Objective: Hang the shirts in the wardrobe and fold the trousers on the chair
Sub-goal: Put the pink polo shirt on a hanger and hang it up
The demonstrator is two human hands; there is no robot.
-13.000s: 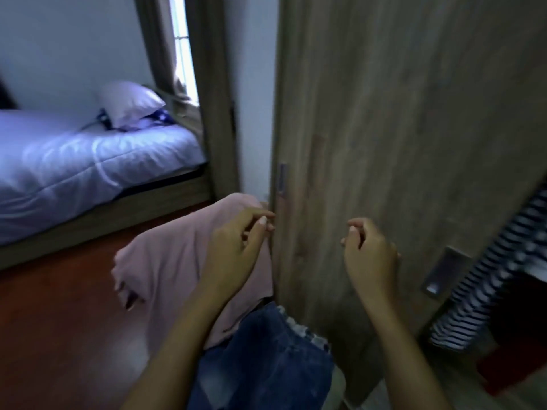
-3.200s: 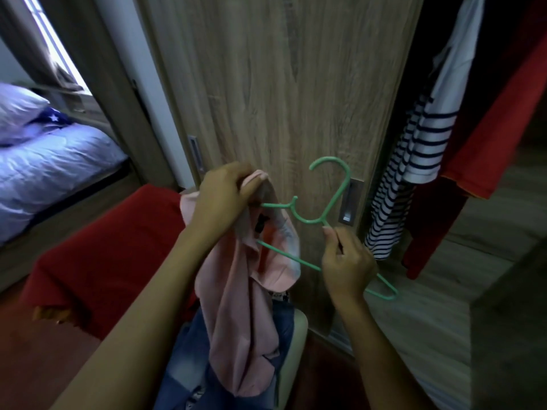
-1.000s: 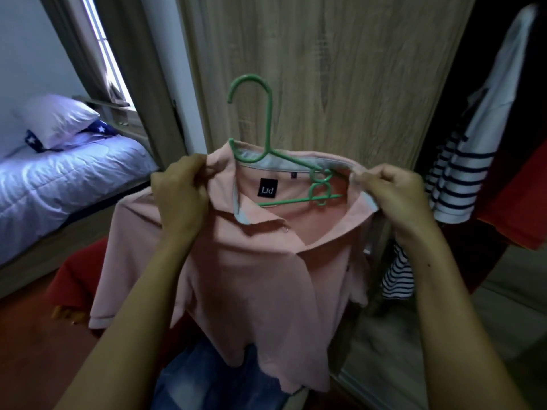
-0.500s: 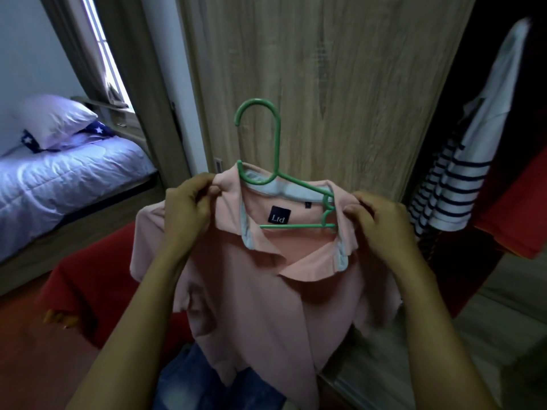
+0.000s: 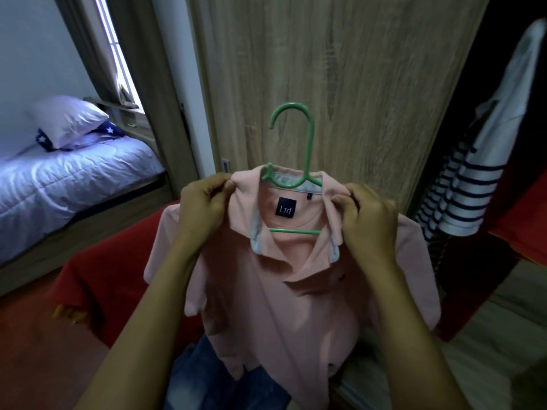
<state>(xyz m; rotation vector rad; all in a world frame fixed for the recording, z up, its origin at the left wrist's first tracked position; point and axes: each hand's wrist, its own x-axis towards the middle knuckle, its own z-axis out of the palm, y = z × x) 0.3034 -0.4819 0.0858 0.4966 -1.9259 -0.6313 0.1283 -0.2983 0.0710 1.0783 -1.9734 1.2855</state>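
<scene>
Pinch grip w/ L hand (image 5: pixel 204 208) on pink shirt (image 5: pixel 284 291) at collar's left end; same w/ R hand (image 5: pixel 370 223) at right end. Was draped on green hanger (image 5: pixel 310 149), hook up, between both fists. Held up before wardrobe door (image 5: pixel 355 69), above jeans (image 5: pixel 201 377); striped top (image 5: pixel 467 184) to right.

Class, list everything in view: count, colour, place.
pink shirt: 1, pink, centre, on hanger
hanger: 1, green, in its collar
wardrobe door: 1, brown, behind shirt
striped shirt: 1, white-navy, hanging right
red garment: 1, red, far right
red cloth: 1, red, lower left
jeans: 1, blue, bottom
bed: 1, pale, left
pillow: 1, white, on bed
left hand: 1, pinching collar
right hand: 1, pinching collar
</scene>
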